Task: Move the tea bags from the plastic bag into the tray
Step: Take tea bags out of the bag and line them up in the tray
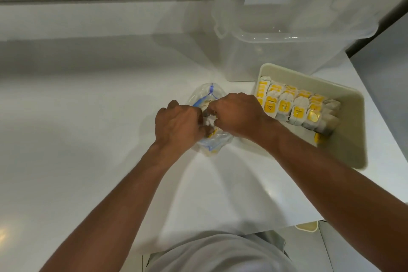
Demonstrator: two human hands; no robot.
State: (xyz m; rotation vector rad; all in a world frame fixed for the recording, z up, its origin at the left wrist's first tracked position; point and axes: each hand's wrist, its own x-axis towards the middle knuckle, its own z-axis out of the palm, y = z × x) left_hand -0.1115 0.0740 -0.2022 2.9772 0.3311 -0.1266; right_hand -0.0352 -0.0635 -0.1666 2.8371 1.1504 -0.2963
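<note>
My left hand [178,121] has its fingers clamped on the edge of the plastic bag [208,95], which lies on the worktop [88,128] right under both sets of fingers. My right hand [237,115] curls its fingers into the bag's mouth, tips hidden, so whether they grip plastic or contents I cannot tell. Just right of those fingers sits the tray [351,139], with rows of yellow-tagged tea bags [298,110] packed inside.

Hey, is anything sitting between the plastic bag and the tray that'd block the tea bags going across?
Nothing visible does. The plastic bag lies just left of the tray with only bare counter between them; the clear bin stands behind, off the path.
</note>
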